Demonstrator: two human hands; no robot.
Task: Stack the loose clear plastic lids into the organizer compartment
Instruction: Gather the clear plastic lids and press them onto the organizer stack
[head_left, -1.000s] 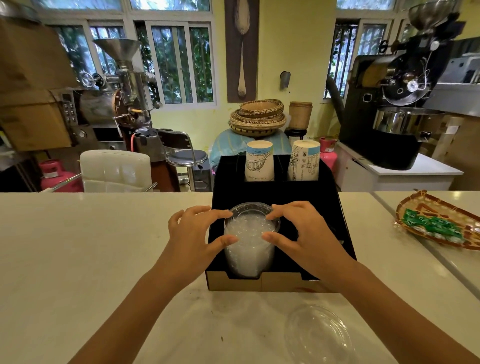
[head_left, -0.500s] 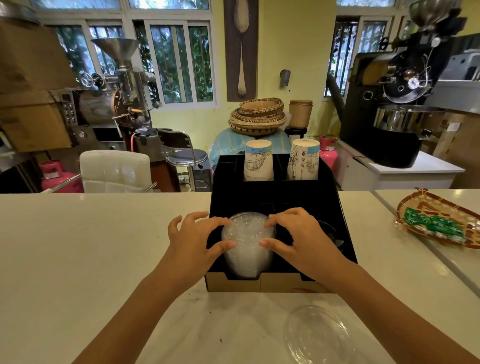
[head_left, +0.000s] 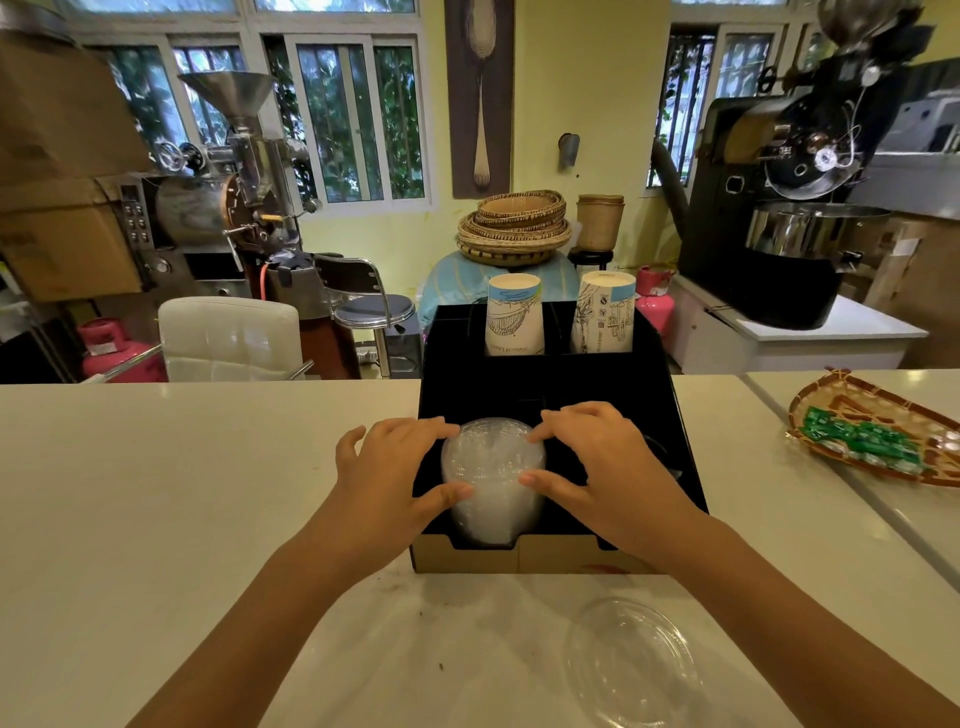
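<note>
A black cardboard organizer (head_left: 670, 415) stands on the white counter in front of me. In its front left compartment sits a stack of clear plastic lids (head_left: 493, 483). My left hand (head_left: 389, 478) grips the stack's left side with thumb and fingers. From the other side my right hand (head_left: 602, 467) holds the same stack. One loose clear lid (head_left: 631, 662) lies flat on the counter near me, to the right of my arms and apart from both hands.
Two stacks of paper cups (head_left: 514, 319) (head_left: 605, 312) stand in the organizer's back compartments. A woven tray with green packets (head_left: 872, 436) lies on the counter at right. Coffee roasters, a white chair (head_left: 228, 338) and baskets stand beyond the counter's far edge.
The lid stack has sunk lower into the front left compartment, and both hands have moved down with it, still holding its sides.
</note>
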